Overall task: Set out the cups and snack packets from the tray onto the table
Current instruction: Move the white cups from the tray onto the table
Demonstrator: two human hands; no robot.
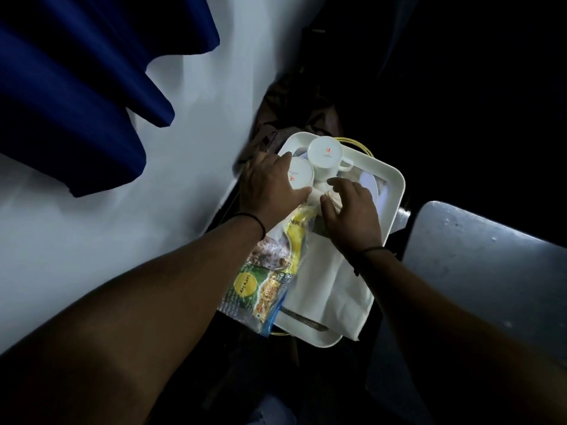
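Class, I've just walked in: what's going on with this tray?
A person is unloading a white tray. The left hand wraps around one upturned white cup, while the right hand hovers beside it. A second cup, snack packets and a napkin are on the tray.

Two upturned cups (310, 167) stand at the tray's (394, 191) far end. Snack packets (260, 283) lie along its left side, overhanging the edge; a napkin (329, 280) lies to their right. The tabletop (190, 124) lies left of the tray.
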